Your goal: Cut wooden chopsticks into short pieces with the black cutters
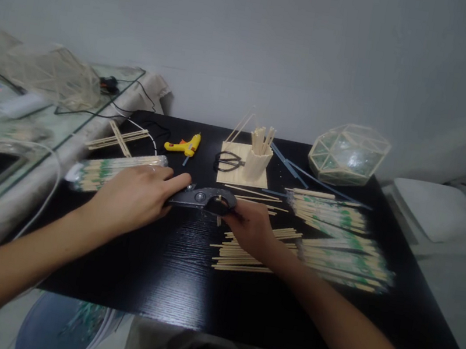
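Observation:
My left hand [135, 194] is closed around the handle end of a dark metal pliers-like tool [189, 196]. The tool points right, with a round pivot and a curved head over the table. A short pale stick piece [219, 219] shows at that head. My right hand [253, 228] is closed right beside the head, its fingertips pressed together; what they grip is hidden. Loose wooden sticks [241, 257] lie beneath and beside my right hand. Next to my left hand is a plastic-wrapped bundle of chopsticks [96, 172].
Behind are a yellow glue gun [184, 145], a wooden board [225, 174] with black-handled scissors [228, 162] and a stick-filled holder [256, 166], and a faceted glass-like shape [346, 155]. Wrapped chopsticks [344, 257] lie right. A bucket [58, 327] stands below the black table [131, 282].

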`<state>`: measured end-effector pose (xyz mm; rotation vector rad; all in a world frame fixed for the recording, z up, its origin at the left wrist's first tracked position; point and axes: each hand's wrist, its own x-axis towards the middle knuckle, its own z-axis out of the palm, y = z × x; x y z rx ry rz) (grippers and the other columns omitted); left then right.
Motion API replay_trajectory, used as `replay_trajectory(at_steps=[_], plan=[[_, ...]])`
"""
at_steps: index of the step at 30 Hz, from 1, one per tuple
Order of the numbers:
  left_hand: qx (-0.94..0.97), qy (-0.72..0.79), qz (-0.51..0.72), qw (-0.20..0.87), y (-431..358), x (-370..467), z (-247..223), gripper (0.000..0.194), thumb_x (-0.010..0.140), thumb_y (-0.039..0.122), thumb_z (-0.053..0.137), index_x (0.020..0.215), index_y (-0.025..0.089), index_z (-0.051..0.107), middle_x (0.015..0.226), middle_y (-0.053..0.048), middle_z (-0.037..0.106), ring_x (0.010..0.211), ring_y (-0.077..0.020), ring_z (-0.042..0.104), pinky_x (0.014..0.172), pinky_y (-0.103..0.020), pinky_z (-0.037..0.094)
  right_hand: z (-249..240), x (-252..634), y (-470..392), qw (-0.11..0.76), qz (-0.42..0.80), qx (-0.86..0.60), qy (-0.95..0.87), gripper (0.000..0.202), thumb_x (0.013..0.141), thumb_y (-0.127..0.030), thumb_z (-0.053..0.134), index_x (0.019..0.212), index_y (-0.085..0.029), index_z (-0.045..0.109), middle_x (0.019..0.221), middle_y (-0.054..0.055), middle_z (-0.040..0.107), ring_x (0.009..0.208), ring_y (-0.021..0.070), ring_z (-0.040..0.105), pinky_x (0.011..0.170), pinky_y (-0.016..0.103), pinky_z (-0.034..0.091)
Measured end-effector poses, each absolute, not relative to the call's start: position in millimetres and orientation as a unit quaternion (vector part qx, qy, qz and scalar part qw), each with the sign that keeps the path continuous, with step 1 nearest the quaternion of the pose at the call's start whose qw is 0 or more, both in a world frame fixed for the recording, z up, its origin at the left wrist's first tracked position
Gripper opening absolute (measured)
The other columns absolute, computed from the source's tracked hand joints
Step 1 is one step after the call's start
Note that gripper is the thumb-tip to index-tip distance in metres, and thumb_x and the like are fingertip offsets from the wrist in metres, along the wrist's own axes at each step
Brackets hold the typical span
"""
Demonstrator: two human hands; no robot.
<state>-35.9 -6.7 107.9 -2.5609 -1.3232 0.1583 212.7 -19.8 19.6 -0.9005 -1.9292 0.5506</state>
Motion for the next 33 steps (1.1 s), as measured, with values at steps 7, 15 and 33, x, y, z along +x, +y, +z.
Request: replay_trajectory(at_steps=[7,15,33], plan=[[-0.876,-0.471,0.034,0.1,-4,-37,105,0.027,0.08,0.022,0.057,0.106,0.026,0.066,0.087,-0.007,0.069,0.075,-0.0287,0.068,0.062,-0.036,0.044,19,213,-22,0.45,0.224,-0.371,-0.781,0.022,0.097,-0.021,0.064,0.077,-0.016,0.07,0.065,-0.001,0.063,0.058,0.0117,0.055,0.06,0.023,0.04],[-0.869,-0.48,0.068,0.097,-4,-32,109,0.03,0.08,0.02,0.058,0.109,0.024,0.065,0.094,-0.009,0.074,0.084,-0.0311,0.073,0.066,-0.037,0.049,18,214,-21,0.449,0.234,-0.375,-0.777,0.023,0.097,-0.021,0.064,0.076,-0.016,0.071,0.066,-0.002,0.064,0.058,0.011,0.053,0.06,0.022,0.04],[-0.722,-0.56,-0.373,-0.16,8,1,57,0.024,0.094,0.04,0.06,0.084,0.019,0.063,0.071,0.002,0.06,0.065,-0.0137,0.052,0.062,-0.026,0.038,49,285,20,0.17,0.209,-0.491,-0.829,0.014,0.095,-0.023,0.071,0.084,-0.017,0.077,0.081,0.005,0.075,0.073,0.0165,0.064,0.068,0.026,0.039]])
